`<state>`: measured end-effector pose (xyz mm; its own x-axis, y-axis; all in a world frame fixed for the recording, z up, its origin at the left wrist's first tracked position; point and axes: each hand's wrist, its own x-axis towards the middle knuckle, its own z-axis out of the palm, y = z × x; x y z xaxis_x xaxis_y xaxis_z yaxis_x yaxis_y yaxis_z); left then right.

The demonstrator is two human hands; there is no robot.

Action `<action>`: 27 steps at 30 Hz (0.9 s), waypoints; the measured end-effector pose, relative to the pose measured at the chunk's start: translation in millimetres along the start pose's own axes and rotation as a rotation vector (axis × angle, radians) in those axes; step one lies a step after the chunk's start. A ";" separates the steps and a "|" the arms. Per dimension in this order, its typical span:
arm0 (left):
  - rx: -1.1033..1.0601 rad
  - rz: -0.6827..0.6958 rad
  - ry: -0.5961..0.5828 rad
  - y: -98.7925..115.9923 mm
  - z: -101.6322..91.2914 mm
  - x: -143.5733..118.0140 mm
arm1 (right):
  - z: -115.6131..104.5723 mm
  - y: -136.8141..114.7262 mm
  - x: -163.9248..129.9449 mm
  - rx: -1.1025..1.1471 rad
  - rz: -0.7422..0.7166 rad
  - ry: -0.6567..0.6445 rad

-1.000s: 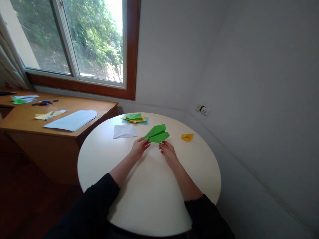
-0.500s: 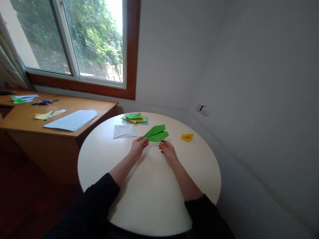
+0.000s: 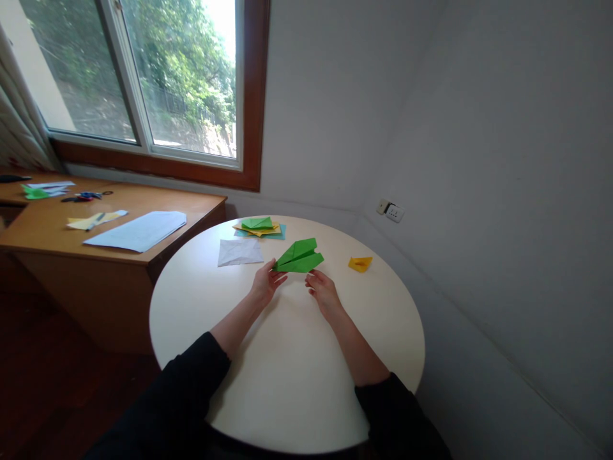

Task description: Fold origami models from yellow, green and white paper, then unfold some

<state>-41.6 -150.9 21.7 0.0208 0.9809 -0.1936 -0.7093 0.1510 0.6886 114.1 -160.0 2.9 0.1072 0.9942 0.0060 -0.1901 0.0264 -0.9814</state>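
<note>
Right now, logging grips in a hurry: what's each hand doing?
Left hand: closed, pinching the tip of the green paper plane.
Right hand: fingertips at the plane's rear edge; grip cannot be told.

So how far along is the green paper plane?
The green paper plane already shows a pointed nose and folded wings. The left hand pinches its nose end; the right hand touches its rear edge. Whether any folds remain can't be told. The white sheet lies unfolded.

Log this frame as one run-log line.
left hand: pinching green paper plane | right hand: at plane's rear edge, contact unclear | round white table | nearby: white sheet, small yellow fold
</note>
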 end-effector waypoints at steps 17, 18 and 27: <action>-0.039 -0.039 -0.005 3.3 1.2 -2.1 | -0.7 3.1 2.9 0.006 0.015 0.005; -0.043 -0.039 -0.002 3.3 1.0 -2.0 | -0.8 3.1 3.1 0.007 0.018 0.005; -0.063 -0.056 -0.019 4.4 0.9 -3.3 | -0.7 1.8 1.5 0.002 0.022 0.006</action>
<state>-44.1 -153.3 26.0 0.0745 0.9734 -0.2168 -0.7494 0.1980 0.6318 114.7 -158.5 1.0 0.1092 0.9939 -0.0169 -0.1946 0.0047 -0.9809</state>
